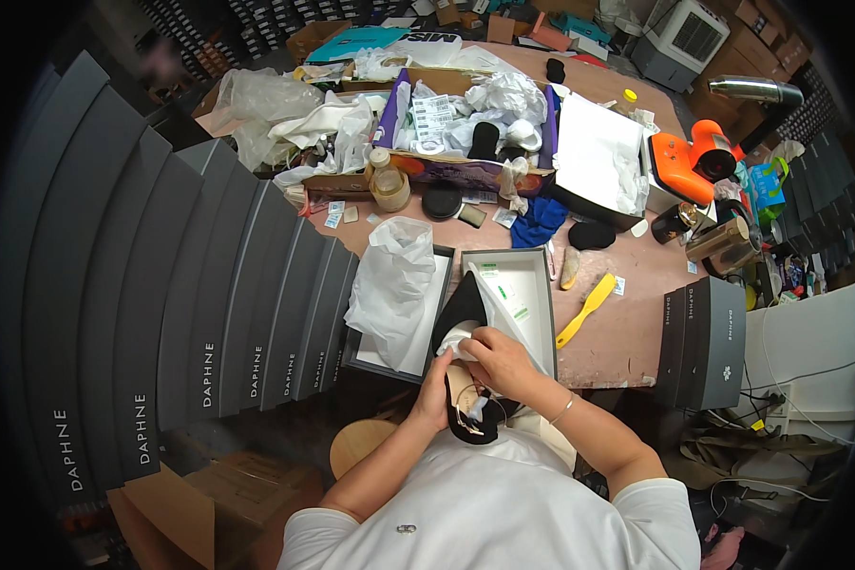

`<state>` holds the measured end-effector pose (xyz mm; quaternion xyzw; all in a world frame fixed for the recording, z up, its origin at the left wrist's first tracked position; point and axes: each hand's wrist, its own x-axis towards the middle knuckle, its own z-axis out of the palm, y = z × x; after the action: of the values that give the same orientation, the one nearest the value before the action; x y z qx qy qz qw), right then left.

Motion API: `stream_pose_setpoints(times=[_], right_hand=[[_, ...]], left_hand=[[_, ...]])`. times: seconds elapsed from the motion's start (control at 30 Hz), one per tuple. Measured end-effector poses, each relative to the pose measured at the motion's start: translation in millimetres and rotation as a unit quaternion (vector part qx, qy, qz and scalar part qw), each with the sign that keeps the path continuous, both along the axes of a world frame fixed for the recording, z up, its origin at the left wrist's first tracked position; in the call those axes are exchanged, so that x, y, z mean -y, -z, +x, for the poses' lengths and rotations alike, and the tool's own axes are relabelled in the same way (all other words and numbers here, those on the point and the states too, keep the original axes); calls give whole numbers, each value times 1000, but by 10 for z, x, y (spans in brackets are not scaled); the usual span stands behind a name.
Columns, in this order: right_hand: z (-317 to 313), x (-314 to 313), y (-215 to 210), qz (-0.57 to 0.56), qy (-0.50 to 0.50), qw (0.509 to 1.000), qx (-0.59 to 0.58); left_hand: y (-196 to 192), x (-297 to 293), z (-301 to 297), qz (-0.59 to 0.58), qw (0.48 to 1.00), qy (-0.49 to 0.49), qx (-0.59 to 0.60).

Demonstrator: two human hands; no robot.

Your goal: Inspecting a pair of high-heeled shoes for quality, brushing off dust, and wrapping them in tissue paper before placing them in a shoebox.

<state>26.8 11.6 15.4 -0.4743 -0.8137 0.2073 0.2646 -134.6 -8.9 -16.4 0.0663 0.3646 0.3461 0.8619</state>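
Note:
A black pointed shoe (463, 313) with a tan insole lies toe-up between my hands, at the near edge of the table. My left hand (434, 388) grips its side near the heel. My right hand (497, 361) pinches white tissue paper (461, 343) at the shoe's opening. Just behind stands an open grey shoe box (540, 285) with white lining paper, and beside it on the left its lid (401, 364) holds a heap of crumpled white tissue (394, 285).
A long fan of grey shoe boxes (209, 304) stands on end at the left. Two more (708, 342) stand at the right table edge. A yellow shoehorn (585, 309), a jar (388, 182), a purple box of paper (465, 123) and an orange tool (693, 161) lie further back.

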Motion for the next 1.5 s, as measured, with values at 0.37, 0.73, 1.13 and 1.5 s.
stream_pose_setpoints(times=[0.37, 0.73, 1.13, 1.5], right_hand=[[-74, -300, 89, -54, 162, 983, -71], [395, 345, 687, -158, 118, 961, 196], [200, 34, 707, -228, 98, 953, 172], [512, -106, -114, -344, -117, 932, -15]], left_hand=[[-247, 184, 253, 44, 991, -49, -116], [328, -1001, -844, 261, 826, -68, -495], [195, 71, 14, 272, 918, -10, -290], [-181, -478, -137, 239, 949, 15, -205]])
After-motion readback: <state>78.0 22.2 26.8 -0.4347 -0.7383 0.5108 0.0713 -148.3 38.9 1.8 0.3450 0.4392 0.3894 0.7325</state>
